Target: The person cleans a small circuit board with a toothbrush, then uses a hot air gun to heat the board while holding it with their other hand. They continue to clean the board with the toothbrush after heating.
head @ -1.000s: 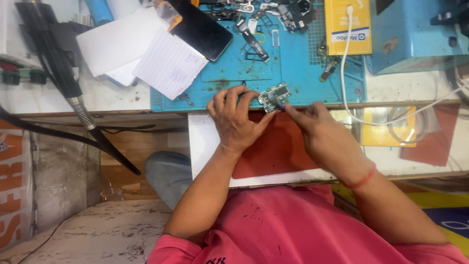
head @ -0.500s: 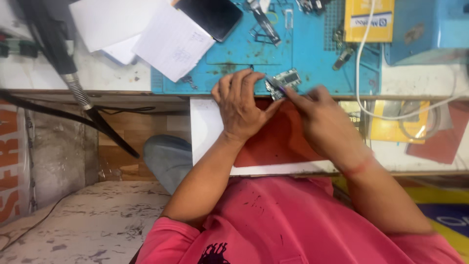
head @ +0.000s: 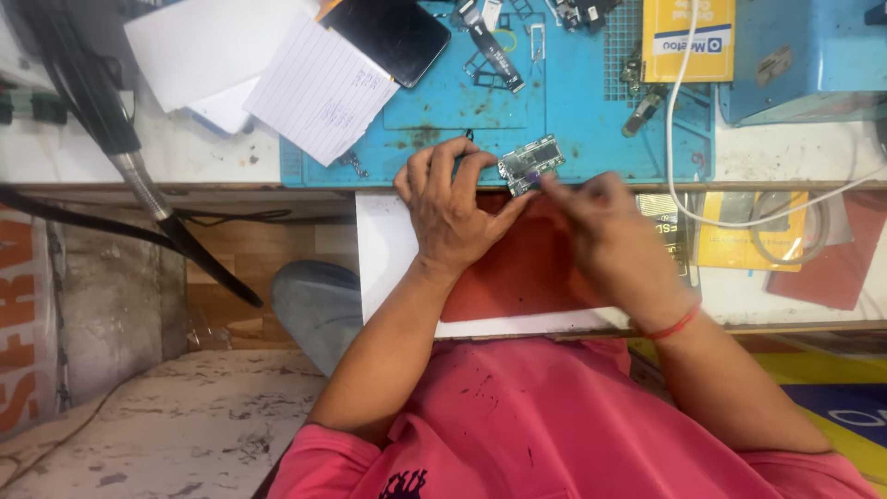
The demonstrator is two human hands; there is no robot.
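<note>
A small green circuit board [head: 528,164] lies at the near edge of a blue work mat [head: 591,120]. My left hand [head: 453,217] pins the board's left end between thumb and fingers, with the palm over a red pad [head: 517,277]. My right hand [head: 601,222], with a red thread around the wrist, is blurred. Its pinched fingertips touch the board's right side. Whether they hold a thin tool is hidden by the blur.
A black phone [head: 393,37], lined paper [head: 319,88] and a flex cable [head: 490,46] lie at the back of the mat. A yellow box [head: 688,37], white cable [head: 679,148] and blue case [head: 804,55] are at right. A black hose [head: 111,120] hangs left.
My head has moved, so the bench sits a little lower in view. Both hands stay at the circuit board, and the right hand has shifted slightly against its edge.
</note>
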